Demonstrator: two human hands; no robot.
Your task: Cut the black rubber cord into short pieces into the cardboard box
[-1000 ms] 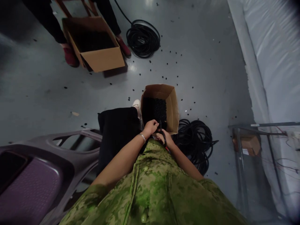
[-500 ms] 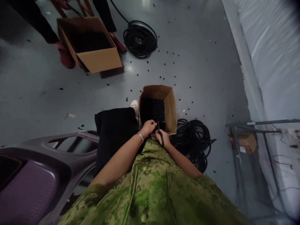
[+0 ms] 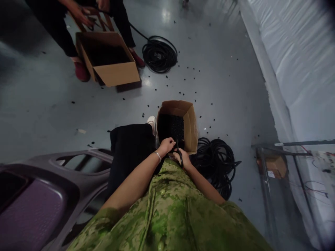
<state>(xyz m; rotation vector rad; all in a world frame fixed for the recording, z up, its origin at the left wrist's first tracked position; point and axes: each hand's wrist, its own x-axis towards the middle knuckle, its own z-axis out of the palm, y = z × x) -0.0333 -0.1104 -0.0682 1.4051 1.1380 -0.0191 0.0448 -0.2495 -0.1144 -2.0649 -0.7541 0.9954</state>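
Over the near edge of an open cardboard box (image 3: 191,130), my left hand (image 3: 166,145) is closed in a pinch; what it holds is too small and dark to make out. Close beside it on the right, my right hand (image 3: 184,158) is wrapped round black-handled scissors (image 3: 180,155), whose blades point up toward the box. The fingertips of the left hand are near the blades. Small black pieces (image 3: 177,127) lie in a heap inside the box. A tangle of black tubing (image 3: 216,162) lies on the floor right of the box.
At the upper left, a person's hands (image 3: 82,15) are above a larger cardboard box (image 3: 117,73), with a black coil (image 3: 160,55) beside it. Small black bits dot the floor. A purple-grey plastic chair (image 3: 34,209) stands at lower left, a metal rack (image 3: 264,174) at right.
The whole view has shifted, so the boxes and coils sit a little lower in the picture. More of the other person's hands shows. My hands keep nearly the same pose.
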